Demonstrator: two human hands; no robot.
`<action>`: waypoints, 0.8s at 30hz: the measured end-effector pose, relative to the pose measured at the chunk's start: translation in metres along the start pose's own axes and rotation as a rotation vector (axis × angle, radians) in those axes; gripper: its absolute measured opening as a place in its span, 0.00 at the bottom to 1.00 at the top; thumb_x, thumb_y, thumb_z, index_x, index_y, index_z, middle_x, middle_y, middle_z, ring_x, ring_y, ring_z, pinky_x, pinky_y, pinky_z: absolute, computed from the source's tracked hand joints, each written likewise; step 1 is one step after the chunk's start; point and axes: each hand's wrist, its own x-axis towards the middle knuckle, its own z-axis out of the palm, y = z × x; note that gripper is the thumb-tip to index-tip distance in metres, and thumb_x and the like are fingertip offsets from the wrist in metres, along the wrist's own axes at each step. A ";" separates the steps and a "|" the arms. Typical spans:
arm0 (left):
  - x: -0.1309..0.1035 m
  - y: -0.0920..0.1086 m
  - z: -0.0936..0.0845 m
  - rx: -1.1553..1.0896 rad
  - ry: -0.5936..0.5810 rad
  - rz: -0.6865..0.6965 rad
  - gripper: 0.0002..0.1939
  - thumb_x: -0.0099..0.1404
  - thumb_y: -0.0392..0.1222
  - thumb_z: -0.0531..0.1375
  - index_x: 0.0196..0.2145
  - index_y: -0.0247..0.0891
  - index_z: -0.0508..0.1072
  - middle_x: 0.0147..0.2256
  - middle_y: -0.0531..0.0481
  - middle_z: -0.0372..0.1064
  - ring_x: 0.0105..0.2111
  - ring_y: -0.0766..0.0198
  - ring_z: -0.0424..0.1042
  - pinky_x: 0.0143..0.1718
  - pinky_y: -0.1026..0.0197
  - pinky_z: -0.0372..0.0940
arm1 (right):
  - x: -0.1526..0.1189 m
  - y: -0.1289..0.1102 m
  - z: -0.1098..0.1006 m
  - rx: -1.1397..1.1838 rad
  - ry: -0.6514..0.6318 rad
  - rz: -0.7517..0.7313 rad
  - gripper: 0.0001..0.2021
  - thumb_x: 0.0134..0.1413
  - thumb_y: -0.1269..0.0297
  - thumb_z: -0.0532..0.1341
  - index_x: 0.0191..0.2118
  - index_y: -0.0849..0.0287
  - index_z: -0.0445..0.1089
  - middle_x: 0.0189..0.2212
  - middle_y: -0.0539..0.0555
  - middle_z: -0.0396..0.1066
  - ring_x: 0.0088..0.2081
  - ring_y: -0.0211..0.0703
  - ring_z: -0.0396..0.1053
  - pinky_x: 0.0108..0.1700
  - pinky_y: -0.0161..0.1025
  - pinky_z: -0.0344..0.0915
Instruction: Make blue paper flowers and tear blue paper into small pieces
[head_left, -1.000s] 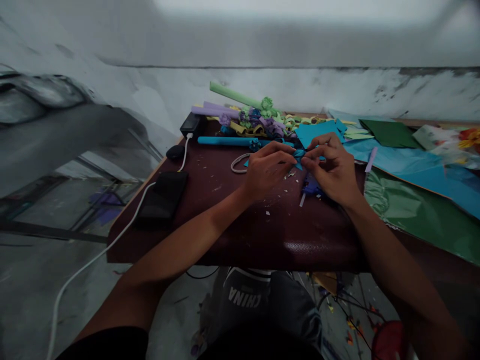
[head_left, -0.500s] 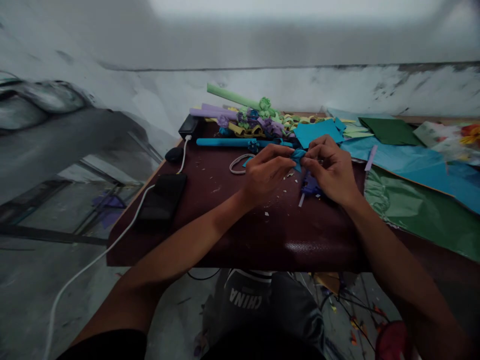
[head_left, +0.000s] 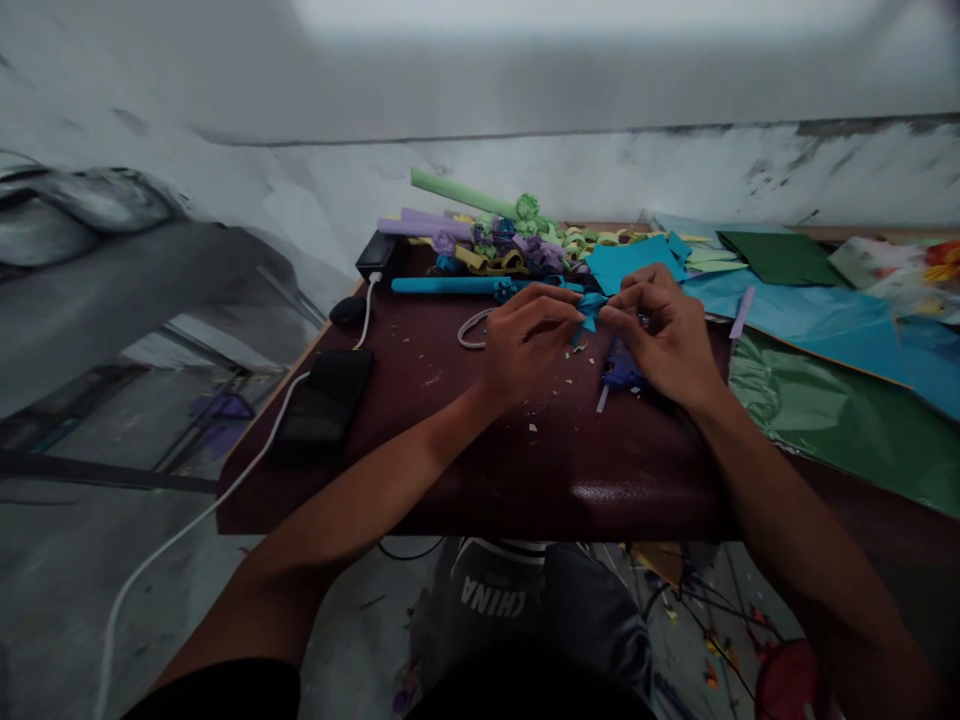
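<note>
Between my two hands is a small folded blue paper piece (head_left: 590, 308), held above the table. My left hand (head_left: 529, 335) pinches its left side with thumb and fingers. On its right side, the thumb and forefinger of my right hand (head_left: 660, 325) are closed on the same paper. Under my right hand lies a blue glue gun (head_left: 621, 365), partly hidden, with a pale stick poking out of its near end. Behind my hands a blue paper tube (head_left: 450, 286) lies flat, with a crumpled blue paper flower (head_left: 505, 290) against it.
Green and purple tubes (head_left: 457, 192) and curled paper strips are heaped at the back. Blue sheets (head_left: 795, 310) and green sheets (head_left: 847, 420) cover the right side. A black phone-like slab (head_left: 322, 405) and white cable (head_left: 202, 512) lie left. Paper scraps dot the maroon tabletop (head_left: 465, 470).
Both hands keep their pinch on the blue paper, which has turned slightly and shows a more spread, pointed shape. The left fingers have shifted a little on it.
</note>
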 end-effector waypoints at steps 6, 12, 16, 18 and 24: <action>-0.001 -0.002 0.000 -0.069 -0.054 -0.162 0.22 0.76 0.66 0.72 0.48 0.44 0.85 0.50 0.45 0.84 0.48 0.59 0.85 0.42 0.61 0.81 | 0.002 -0.003 -0.005 0.001 -0.035 -0.008 0.25 0.69 0.29 0.70 0.39 0.47 0.81 0.43 0.57 0.71 0.49 0.55 0.74 0.57 0.61 0.80; 0.002 -0.006 0.001 -0.183 -0.049 -0.207 0.21 0.74 0.64 0.74 0.45 0.42 0.85 0.47 0.45 0.85 0.48 0.59 0.85 0.47 0.58 0.81 | 0.001 -0.002 -0.006 -0.028 -0.079 -0.041 0.23 0.72 0.34 0.70 0.40 0.49 0.78 0.45 0.58 0.70 0.53 0.59 0.74 0.63 0.68 0.78; 0.005 -0.005 0.002 -0.252 -0.036 -0.264 0.22 0.71 0.63 0.78 0.42 0.41 0.85 0.45 0.46 0.85 0.46 0.60 0.85 0.47 0.59 0.80 | 0.000 -0.001 -0.007 -0.056 -0.071 -0.061 0.24 0.75 0.33 0.67 0.41 0.50 0.77 0.47 0.59 0.70 0.55 0.60 0.73 0.62 0.68 0.79; 0.006 -0.003 0.001 -0.272 -0.030 -0.307 0.23 0.68 0.62 0.79 0.42 0.40 0.85 0.44 0.47 0.85 0.43 0.61 0.84 0.46 0.59 0.79 | 0.000 0.000 -0.007 -0.075 -0.069 -0.066 0.23 0.76 0.34 0.66 0.43 0.50 0.78 0.47 0.59 0.70 0.53 0.58 0.74 0.60 0.65 0.80; 0.009 0.003 0.000 -0.284 -0.015 -0.414 0.25 0.63 0.64 0.82 0.41 0.40 0.85 0.42 0.48 0.85 0.41 0.61 0.85 0.44 0.59 0.78 | -0.001 0.007 -0.008 -0.103 -0.088 -0.118 0.17 0.78 0.42 0.68 0.47 0.50 0.80 0.49 0.61 0.71 0.48 0.56 0.75 0.47 0.59 0.83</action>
